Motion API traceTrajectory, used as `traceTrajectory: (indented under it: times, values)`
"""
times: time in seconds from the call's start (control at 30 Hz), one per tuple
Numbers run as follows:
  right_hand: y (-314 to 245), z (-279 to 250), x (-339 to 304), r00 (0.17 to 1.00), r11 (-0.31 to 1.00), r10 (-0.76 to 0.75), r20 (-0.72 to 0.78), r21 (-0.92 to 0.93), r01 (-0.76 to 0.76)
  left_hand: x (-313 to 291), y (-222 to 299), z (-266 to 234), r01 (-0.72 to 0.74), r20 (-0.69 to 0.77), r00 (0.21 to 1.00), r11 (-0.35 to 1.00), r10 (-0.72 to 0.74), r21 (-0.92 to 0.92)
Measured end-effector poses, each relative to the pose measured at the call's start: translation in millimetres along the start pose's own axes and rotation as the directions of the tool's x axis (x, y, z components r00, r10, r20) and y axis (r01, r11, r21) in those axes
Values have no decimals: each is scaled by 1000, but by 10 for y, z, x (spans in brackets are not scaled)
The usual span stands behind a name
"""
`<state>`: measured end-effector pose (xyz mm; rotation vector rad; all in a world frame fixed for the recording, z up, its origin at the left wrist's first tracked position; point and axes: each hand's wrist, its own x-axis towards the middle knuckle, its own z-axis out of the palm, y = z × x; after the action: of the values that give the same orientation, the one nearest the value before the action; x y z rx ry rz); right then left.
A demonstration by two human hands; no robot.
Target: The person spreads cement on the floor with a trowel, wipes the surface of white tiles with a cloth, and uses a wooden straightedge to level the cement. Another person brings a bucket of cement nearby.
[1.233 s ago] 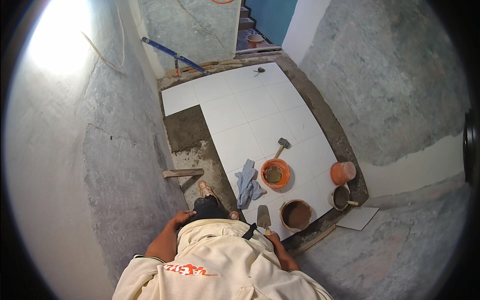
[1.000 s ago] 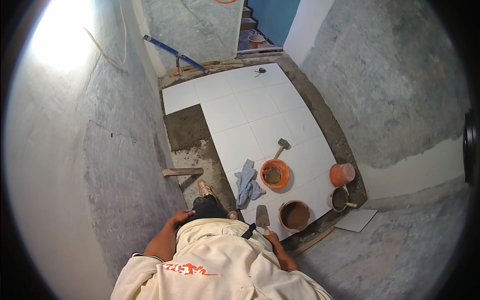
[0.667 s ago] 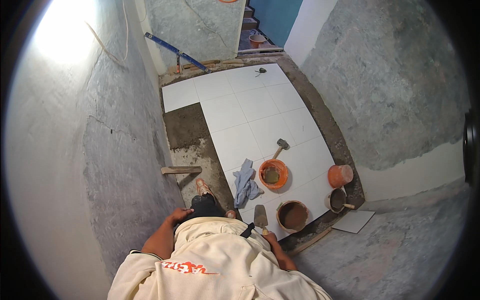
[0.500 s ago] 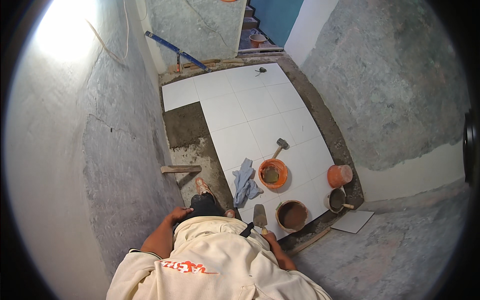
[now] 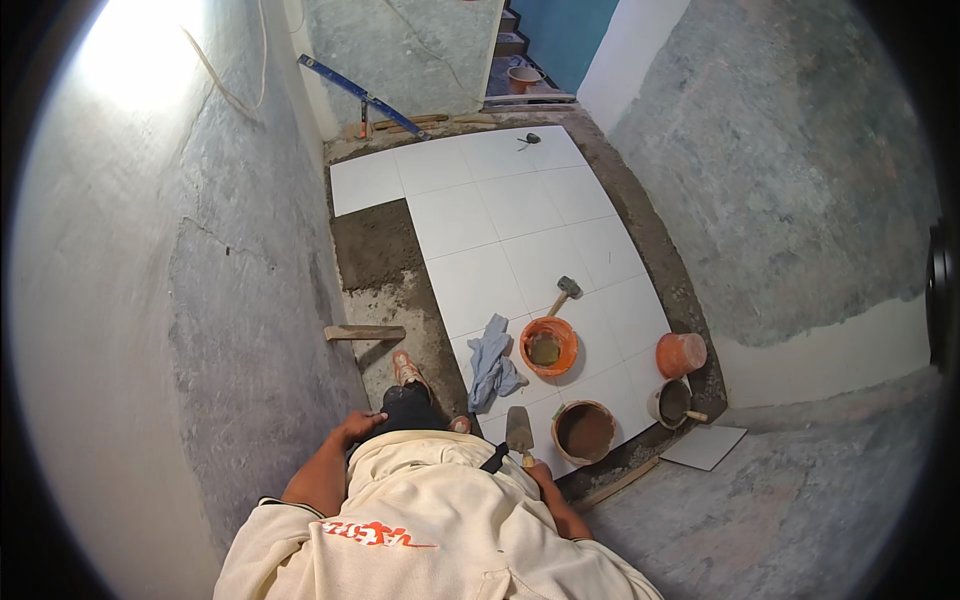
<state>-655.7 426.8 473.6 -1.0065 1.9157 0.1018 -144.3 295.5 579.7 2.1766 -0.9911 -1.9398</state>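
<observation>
My right hand (image 5: 540,471) is closed round the handle of a trowel (image 5: 519,430), its grey blade pointing away from me. Just right of the blade stands a bucket of brownish mix (image 5: 584,432). My left hand (image 5: 357,427) rests against my dark trousers, with nothing seen in it; its fingers are partly hidden. Ahead lie white floor tiles (image 5: 462,285), and a patch of dark wet mortar (image 5: 374,243) fills a gap on their left. A blue-grey cloth (image 5: 491,366) and an orange bucket (image 5: 548,347) rest on the tiles.
A mallet (image 5: 568,288) lies beyond the orange bucket. To the right are an overturned orange bucket (image 5: 681,354), a small pail with a handled tool (image 5: 672,402) and a loose tile (image 5: 705,446). A wooden piece (image 5: 364,332) stands near my foot. A blue level (image 5: 362,95) leans at the far wall.
The view has shifted slightly, so the room appears a little further right. My hands, the trowel and the things on the floor look unmoved.
</observation>
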Motion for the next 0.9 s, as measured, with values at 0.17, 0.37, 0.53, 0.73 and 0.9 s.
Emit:
traceTrajectory:
  times: [0.17, 0.37, 0.53, 0.73, 0.9]
  values:
    - [22, 17, 49, 1000, 1000, 12, 12, 7, -12, 32, -24, 2, -12, -2, 1000, 1000, 12, -16]
    - [136, 56, 120, 1000, 1000, -2, 15, 2, 2, 8, 21, 41, -17, -12, 1000, 1000, 17, -12]
    - [69, 45, 44, 999, 1000, 9, 33, 6, -9, -30, 15, 31, -31, -16, 999, 1000, 31, -5]
    - [72, 32, 2, 1000, 1000, -7, 19, 18, 6, -13, 12, 42, -26, 20, 999, 999, 27, -38]
    - [168, 84, 69, 997, 997, -75, -28, -29, 74, -77, 66, 52, -37, 32, 999, 998, 38, -48]
